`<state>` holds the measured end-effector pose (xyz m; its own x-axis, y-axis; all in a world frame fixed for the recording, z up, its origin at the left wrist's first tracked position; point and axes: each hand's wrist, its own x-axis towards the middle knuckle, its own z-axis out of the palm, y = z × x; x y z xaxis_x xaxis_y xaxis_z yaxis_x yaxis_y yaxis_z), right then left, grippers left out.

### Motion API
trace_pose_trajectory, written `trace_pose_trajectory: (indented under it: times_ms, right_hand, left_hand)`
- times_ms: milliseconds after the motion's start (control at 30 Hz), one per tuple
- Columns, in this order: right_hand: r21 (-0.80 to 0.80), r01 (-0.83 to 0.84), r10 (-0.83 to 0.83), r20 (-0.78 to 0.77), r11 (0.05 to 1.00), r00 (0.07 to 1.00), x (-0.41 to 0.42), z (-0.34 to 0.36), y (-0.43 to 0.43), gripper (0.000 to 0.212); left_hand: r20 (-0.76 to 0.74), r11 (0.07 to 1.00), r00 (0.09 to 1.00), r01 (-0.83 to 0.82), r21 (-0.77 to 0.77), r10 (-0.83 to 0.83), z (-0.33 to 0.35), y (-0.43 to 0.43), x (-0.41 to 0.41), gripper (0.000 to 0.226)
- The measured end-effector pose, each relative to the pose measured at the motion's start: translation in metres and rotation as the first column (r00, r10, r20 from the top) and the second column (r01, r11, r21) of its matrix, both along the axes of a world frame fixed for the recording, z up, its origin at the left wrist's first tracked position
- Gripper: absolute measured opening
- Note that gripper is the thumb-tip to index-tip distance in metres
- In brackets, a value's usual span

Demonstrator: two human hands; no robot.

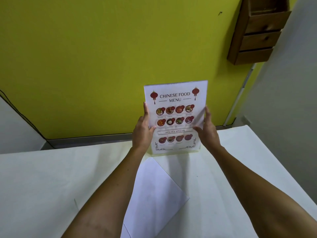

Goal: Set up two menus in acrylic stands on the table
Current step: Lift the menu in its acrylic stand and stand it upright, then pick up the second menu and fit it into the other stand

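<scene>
A printed menu headed "Chinese Food Menu" [175,107] stands upright inside a clear acrylic stand [173,153] near the far edge of the white table [51,177]. My left hand [143,129] grips the stand's left edge, thumb on the front face. My right hand [206,131] presses against its right edge, thumb touching the front. A second sheet of paper [154,191] lies face down and blank on the table between my forearms. Near the table's left front, a faint clear edge [75,202] may be a second acrylic stand; I cannot tell.
A yellow-green wall [103,57] rises just behind the table. A wooden drawer box [259,31] hangs on it at the upper right. A white pipe [240,93] runs down the wall corner at the right. A black cable [22,115] crosses at the left.
</scene>
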<state>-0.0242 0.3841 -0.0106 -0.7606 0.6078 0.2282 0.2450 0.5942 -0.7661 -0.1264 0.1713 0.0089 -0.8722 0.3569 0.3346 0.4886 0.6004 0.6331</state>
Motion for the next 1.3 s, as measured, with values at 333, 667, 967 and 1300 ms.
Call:
trace_pose_trajectory:
  times_ms: [333, 667, 967, 1300]
  right_hand:
    - [-0.035, -0.049, 0.049, -0.007, 0.998, 0.999, 0.005, -0.004, 0.005, 0.088]
    - [-0.212, -0.143, 0.165, 0.09, 0.967, 0.982, 0.015, -0.005, 0.005, 0.076]
    - [-0.147, 0.043, -0.036, 0.05, 0.988, 0.998, 0.054, -0.026, -0.029, 0.075]
    - [0.138, -0.495, 0.41, 0.397, 0.858, 0.821, 0.11, -0.087, -0.108, 0.044]
  left_hand:
    - [0.063, 0.999, 0.998, 0.03, 0.011, -0.03, 0.003, 0.004, 0.01, 0.102]
    - [0.18, 1.0, 0.984, 0.012, -0.001, -0.011, -0.014, -0.01, 0.039, 0.091]
    - [0.191, 0.815, 0.917, -0.198, -0.544, 0.35, -0.092, -0.04, 0.124, 0.063]
    - [0.121, 0.77, 0.9, -0.281, -0.573, 0.419, -0.122, -0.073, 0.213, 0.063]
